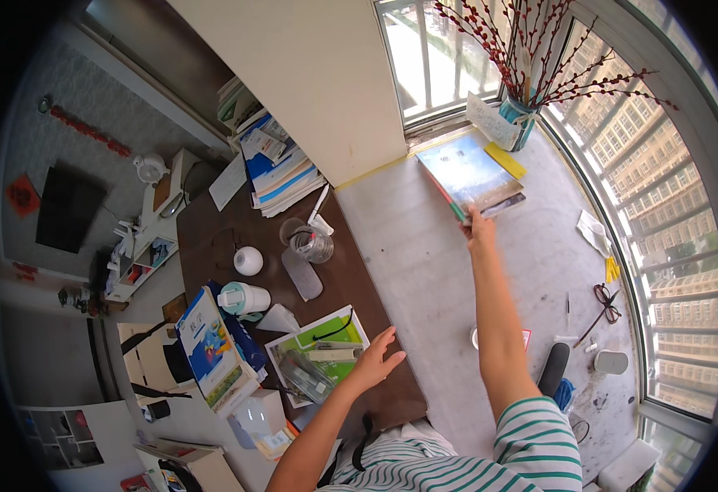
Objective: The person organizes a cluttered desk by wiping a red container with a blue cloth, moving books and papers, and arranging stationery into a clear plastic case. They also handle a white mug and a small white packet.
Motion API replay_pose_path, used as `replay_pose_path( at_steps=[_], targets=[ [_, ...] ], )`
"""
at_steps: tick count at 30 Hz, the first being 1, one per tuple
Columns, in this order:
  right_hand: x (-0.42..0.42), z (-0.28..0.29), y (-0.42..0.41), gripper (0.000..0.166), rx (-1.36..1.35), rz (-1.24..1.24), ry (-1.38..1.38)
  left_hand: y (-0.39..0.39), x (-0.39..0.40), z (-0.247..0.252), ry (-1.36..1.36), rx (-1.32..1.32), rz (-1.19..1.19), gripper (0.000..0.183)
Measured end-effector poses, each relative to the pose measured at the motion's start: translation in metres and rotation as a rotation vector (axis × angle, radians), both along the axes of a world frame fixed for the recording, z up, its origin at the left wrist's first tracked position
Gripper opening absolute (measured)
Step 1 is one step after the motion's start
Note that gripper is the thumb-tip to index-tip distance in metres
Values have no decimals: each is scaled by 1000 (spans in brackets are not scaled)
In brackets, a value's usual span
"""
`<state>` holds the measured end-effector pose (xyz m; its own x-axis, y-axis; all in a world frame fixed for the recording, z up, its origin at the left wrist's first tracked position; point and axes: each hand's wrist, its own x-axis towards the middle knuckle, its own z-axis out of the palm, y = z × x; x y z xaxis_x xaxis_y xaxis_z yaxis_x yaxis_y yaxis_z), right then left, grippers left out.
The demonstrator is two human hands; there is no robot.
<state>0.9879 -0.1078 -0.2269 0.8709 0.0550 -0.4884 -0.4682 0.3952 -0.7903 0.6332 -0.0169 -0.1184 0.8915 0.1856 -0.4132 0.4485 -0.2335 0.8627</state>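
My right hand [478, 229] grips the near corner of a small stack of books [466, 169] on the windowsill ledge. The top book has a pale blue and sandy cover that bears writing. My fingers hide that corner, and I cannot tell whether the stack is lifted or resting. Over the right edge of the dark brown table, my left hand [376, 361] has its fingers apart and holds nothing. Just left of it lie a green-covered book [338, 325] and a dark see-through pencil case [307, 376].
A blue vase [522, 123] with red-budded branches stands in the window corner by a yellow slip [505, 160]. Scissors [606, 302] and a black case [554, 369] lie on the ledge [408, 246]. The table holds a paper stack [285, 178], plastic cups [312, 245] and a white bottle [245, 298].
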Motion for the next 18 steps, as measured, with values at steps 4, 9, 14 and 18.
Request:
replay_pose_path(
  at_steps=[4,9,14,18],
  targets=[
    [-111,44,-20,20,82,46,-20,-5,7,2,35,-355,241,59],
    [-261,112,-60,17,143,184,-7,-12,9,26,-6,-883,521,51],
    [-370,146,-69,18,64,384,28,-13,-36,34,-157,-1104,710,38],
    [-407,142,-66,28,182,602,97,8,-99,54,-270,-1106,766,39]
  ],
)
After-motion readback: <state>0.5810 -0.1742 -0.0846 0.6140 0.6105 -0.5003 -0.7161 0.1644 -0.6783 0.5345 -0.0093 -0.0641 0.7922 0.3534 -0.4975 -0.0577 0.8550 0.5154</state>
